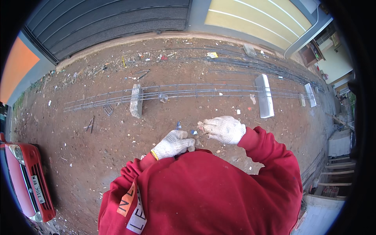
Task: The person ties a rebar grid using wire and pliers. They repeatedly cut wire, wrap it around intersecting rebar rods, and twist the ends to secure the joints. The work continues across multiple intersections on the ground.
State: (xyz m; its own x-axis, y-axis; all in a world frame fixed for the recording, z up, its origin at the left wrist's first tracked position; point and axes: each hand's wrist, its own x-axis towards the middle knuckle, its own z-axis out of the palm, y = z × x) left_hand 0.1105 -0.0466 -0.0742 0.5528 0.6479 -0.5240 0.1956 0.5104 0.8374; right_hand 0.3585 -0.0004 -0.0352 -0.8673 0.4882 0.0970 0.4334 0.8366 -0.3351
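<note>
My left hand [174, 144], in a white knit glove with a yellow cuff edge, is close to the front of my red sweatshirt [205, 188]. Its fingers curl inward, and I cannot tell whether anything is in them. To its right, my right hand [224, 129] is raised in a matching glove with bent fingers. Loose pale strands hang at its fingertips; whether it grips anything is unclear. Beyond both hands a long reinforcing-bar cage [182, 92] lies across a rough concrete block [136, 101] and a pale block [264, 95], apart from my hands.
Loose reinforcing bars [255, 62] lie along the far side, before a dark gate [117, 20]. A steel stirrup [108, 110] and pincer-like tools [91, 124] rest on littered dirt. A red car [45, 182] stands at left; timber slats [337, 173] are at right.
</note>
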